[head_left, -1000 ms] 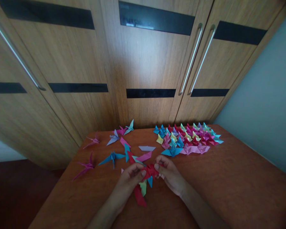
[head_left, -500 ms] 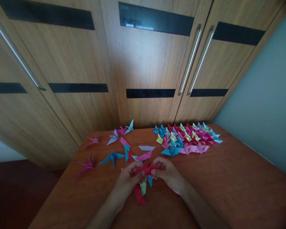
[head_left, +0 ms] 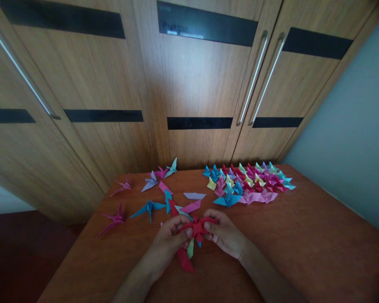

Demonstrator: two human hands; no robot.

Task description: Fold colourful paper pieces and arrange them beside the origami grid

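A red origami crane [head_left: 198, 229] is stretched between my two hands, its body facing up toward me. My left hand [head_left: 172, 235] pinches one of its wings, and my right hand [head_left: 222, 231] pinches the other. Beneath and around my hands lie folded paper pieces: a red strip [head_left: 185, 260], a light green strip [head_left: 190, 249], a pink strip [head_left: 191, 206] and a lilac strip [head_left: 194, 196]. My hands partly cover this pile.
On the brown table [head_left: 290, 244], several finished cranes, among them a blue crane [head_left: 149, 206] and a magenta crane [head_left: 116, 218], lie to the left. Rows of colourful folded cranes [head_left: 246, 183] fill the back right. Wooden cabinet doors [head_left: 196, 80] stand behind the table.
The red crane has been tilted and opened between my hands, so its body now looks flatter and wider. Both hands keep their pinch and stay almost in place.
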